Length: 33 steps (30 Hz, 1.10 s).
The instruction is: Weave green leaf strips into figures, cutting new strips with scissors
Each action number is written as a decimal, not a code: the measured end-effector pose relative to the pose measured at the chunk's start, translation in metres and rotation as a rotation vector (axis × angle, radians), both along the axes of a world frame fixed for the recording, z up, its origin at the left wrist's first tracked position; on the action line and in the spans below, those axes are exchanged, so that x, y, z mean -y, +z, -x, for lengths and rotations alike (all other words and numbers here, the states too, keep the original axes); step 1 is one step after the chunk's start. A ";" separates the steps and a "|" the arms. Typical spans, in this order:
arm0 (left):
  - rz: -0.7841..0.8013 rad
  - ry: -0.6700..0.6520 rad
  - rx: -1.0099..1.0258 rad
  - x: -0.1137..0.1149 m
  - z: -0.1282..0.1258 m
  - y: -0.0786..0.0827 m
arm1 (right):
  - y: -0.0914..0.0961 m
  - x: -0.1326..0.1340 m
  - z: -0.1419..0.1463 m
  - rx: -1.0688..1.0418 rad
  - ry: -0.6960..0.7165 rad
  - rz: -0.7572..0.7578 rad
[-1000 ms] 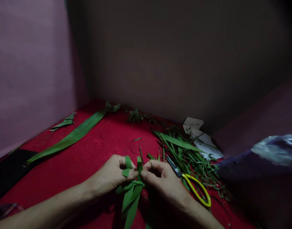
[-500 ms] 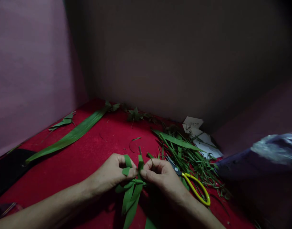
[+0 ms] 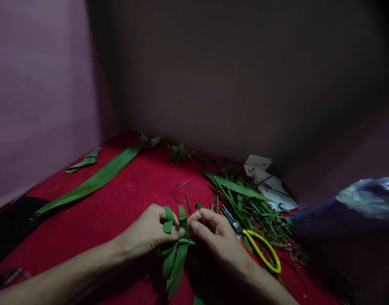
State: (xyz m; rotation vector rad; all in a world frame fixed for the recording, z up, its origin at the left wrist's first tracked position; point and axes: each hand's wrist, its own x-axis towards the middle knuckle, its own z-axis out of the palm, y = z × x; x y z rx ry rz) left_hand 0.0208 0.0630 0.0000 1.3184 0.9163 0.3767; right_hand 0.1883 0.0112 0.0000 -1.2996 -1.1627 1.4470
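Observation:
Both my hands meet low in the middle of the head view over a red cloth (image 3: pixel 124 203). My left hand (image 3: pixel 148 233) pinches folded green leaf strips (image 3: pixel 175 258), with loops standing up between its fingers. My right hand (image 3: pixel 213 237) is closed, its thumb and fingers pressed on the same leaf strips where they cross. The strips' loose ends trail toward me over the cloth.
Yellow-handled scissors (image 3: pixel 261 252) lie just right of my right hand. A heap of thin green leaf trimmings (image 3: pixel 251 207) and white paper scraps (image 3: pixel 267 178) sit behind them. A long green leaf (image 3: pixel 93 180) lies at the left. Dark walls close the back.
The upright strip between my hands has been bent over to the left and pressed lower. My right thumb has shifted onto the crossing. The trailing ends moved slightly.

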 end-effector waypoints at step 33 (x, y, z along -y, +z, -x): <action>0.018 0.001 0.051 0.000 -0.001 0.007 | -0.004 0.002 0.001 0.232 -0.058 -0.159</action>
